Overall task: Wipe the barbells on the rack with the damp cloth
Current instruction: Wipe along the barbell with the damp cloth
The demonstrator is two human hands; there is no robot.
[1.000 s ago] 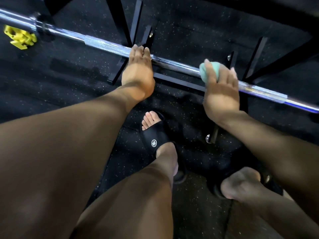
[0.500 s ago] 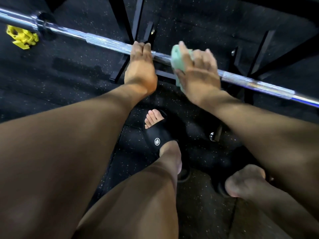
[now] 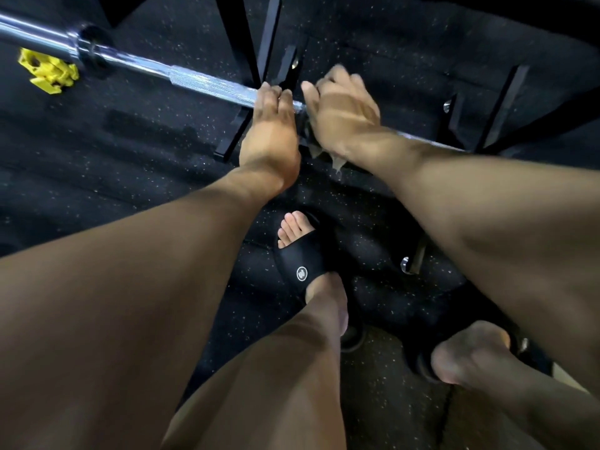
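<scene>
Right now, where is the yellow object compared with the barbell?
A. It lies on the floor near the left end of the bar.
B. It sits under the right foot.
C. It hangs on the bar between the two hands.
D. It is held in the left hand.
A: the yellow object lies on the dark floor just below the thick left end of the barbell, far from both hands.

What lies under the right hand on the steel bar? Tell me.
Under the right hand runs the chrome steel barbell, with a blurred scrap of cloth showing below the palm. The rest of the cloth and that stretch of bar are covered by the hand.
</scene>
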